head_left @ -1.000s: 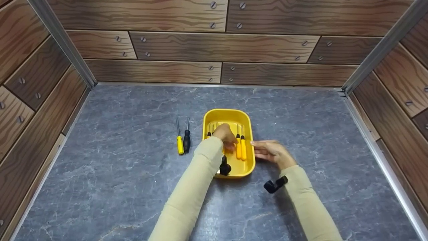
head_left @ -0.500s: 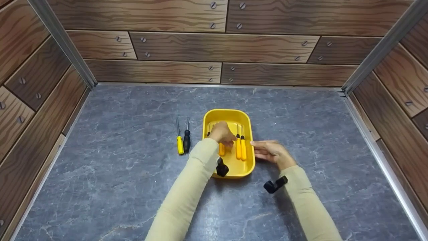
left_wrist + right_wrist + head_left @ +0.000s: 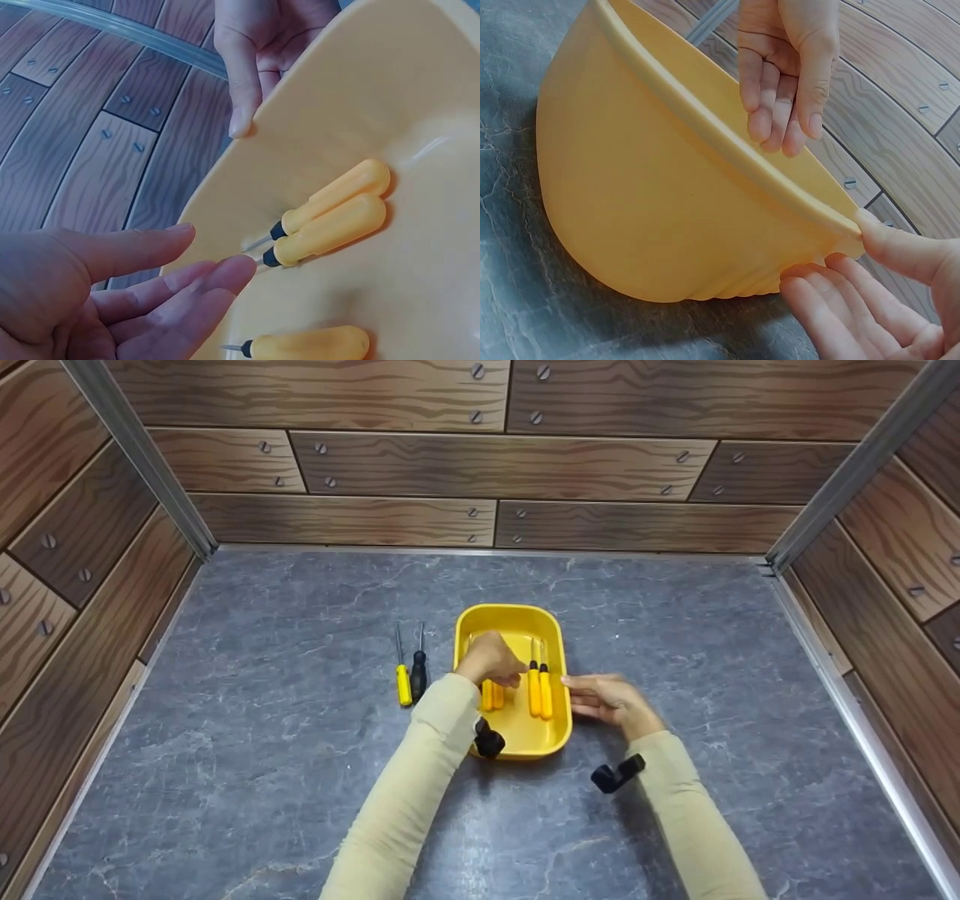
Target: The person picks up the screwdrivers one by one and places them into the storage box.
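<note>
A yellow plastic tray (image 3: 517, 739) stands on the floor panel and holds several orange-handled tools (image 3: 545, 695) with black collars and thin metal shafts; their tips are too small to tell. My left hand (image 3: 491, 658) is over the tray's left half, above more orange handles (image 3: 493, 696) that it partly covers. In the left wrist view its thumb and fingers are apart, with nothing between them. At the tray's right side, my right hand (image 3: 609, 699) touches the rim with the thumb. Its extended fingers lie against the outer wall (image 3: 652, 172).
Left of the tray, a yellow-handled screwdriver (image 3: 403, 684) and a black-handled screwdriver (image 3: 418, 675) lie side by side on the grey marbled surface (image 3: 262, 697). Wood-print walls (image 3: 495, 465) with metal edging enclose the back and both sides.
My left hand has shifted leftward inside the tray, uncovering orange handles near its middle. The right hand and the tray have stayed in place.
</note>
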The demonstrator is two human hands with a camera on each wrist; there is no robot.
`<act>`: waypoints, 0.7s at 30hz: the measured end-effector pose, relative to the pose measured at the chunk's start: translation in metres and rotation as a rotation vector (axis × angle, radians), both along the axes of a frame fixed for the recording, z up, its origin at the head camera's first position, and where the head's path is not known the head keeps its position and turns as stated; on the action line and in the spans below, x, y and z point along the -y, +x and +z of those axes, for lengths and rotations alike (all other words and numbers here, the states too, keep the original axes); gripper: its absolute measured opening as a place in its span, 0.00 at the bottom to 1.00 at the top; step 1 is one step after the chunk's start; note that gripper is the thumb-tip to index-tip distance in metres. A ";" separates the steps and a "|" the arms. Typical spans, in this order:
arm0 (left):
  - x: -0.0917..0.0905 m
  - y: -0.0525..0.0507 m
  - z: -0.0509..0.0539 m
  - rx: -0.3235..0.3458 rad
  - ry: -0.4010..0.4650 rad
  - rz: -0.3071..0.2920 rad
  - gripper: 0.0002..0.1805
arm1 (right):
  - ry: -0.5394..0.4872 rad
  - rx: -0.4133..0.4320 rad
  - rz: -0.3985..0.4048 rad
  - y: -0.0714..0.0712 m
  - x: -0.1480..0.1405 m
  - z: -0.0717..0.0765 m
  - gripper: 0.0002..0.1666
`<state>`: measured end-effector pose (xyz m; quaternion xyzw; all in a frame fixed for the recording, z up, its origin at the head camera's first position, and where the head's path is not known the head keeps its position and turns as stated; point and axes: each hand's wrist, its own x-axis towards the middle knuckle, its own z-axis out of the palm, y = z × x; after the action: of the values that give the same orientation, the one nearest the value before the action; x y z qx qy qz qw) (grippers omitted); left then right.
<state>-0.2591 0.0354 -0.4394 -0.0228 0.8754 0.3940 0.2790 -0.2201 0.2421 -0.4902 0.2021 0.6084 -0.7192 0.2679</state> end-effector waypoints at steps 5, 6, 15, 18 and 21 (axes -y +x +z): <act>0.007 0.007 0.003 -0.026 0.066 0.006 0.14 | -0.006 -0.007 0.009 0.000 0.000 -0.001 0.04; 0.008 0.008 0.004 -0.029 0.079 0.011 0.14 | -0.007 -0.006 0.007 0.000 0.000 -0.001 0.03; 0.021 0.016 0.006 -0.065 0.191 0.042 0.14 | -0.005 -0.007 0.009 0.000 0.000 0.001 0.03; 0.025 0.018 0.006 -0.064 0.213 0.049 0.14 | 0.004 -0.003 0.001 0.000 0.001 0.001 0.06; 0.029 0.019 0.006 -0.063 0.228 0.058 0.14 | 0.004 -0.003 0.000 0.000 0.002 0.001 0.06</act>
<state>-0.2397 0.0064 -0.4334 -0.0040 0.8321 0.4996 0.2408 -0.2197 0.2402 -0.4893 0.2013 0.6102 -0.7183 0.2668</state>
